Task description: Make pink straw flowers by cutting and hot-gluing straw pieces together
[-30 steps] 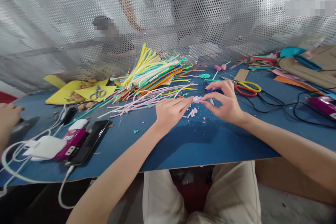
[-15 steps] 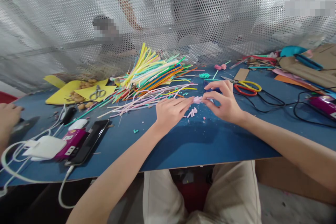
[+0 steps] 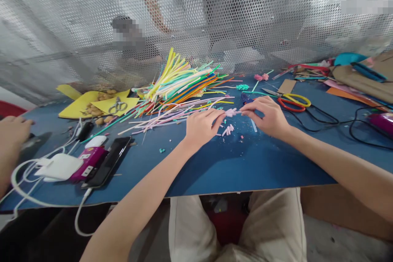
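Between my two hands is a small lavender flower-like piece with short petals along its length. My left hand pinches its left end between thumb and fingers. On the other side, my right hand grips the piece's thin right end with its fingertips. Just below lie several short lavender cuttings on the blue tabletop. A dark blue tool, partly hidden, rests behind my right fingers, and a pale translucent stick shows beneath them.
Behind my hands lies a heap of colourful fuzzy stems. Scissors with red and yellow handles are at right near black cables. At left are a phone, white cables and a purple power strip. Another person's hand rests far left.
My right fingers have come together into a tighter pinch and lowered slightly. More of the lavender piece shows between my hands, and the whole view has shifted a little.
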A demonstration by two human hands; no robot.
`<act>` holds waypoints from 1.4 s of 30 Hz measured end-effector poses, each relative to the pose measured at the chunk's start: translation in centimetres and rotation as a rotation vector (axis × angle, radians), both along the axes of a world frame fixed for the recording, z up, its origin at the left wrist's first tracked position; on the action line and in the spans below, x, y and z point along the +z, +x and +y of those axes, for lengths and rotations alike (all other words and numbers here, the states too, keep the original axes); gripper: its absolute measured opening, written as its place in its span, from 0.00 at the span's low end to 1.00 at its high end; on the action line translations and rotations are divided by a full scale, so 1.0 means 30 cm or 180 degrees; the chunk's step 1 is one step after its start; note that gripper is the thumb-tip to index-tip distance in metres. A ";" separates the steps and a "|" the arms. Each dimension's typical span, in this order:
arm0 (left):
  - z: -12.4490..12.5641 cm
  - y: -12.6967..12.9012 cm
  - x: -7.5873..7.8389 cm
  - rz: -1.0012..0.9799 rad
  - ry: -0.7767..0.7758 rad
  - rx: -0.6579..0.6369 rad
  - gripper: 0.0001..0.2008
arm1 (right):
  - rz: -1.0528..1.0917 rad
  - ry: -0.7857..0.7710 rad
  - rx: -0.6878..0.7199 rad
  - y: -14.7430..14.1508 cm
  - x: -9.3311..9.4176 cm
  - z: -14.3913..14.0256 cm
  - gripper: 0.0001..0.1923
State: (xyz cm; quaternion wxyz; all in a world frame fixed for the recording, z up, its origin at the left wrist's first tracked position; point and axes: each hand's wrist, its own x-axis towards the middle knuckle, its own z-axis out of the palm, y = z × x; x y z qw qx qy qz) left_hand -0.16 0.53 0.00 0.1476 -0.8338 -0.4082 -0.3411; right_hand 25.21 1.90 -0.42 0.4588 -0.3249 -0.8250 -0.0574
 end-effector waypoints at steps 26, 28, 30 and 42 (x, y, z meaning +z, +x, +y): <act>0.074 -0.070 -0.008 0.0327 -0.0073 0.0063 0.16 | -0.1446 0.0044 -0.0231 -0.052 0.141 0.070 0.20; 0.077 -0.073 -0.012 0.0290 -0.0021 0.0153 0.16 | -0.1372 -0.0066 -0.0263 -0.060 0.123 0.087 0.19; 0.078 -0.074 -0.016 0.0249 -0.0001 0.0233 0.16 | -0.1344 -0.0145 -0.0267 -0.068 0.099 0.099 0.19; 0.094 -0.075 -0.029 0.0341 -0.0334 0.0163 0.15 | -0.0436 -0.0857 0.0095 -0.102 -0.017 0.086 0.16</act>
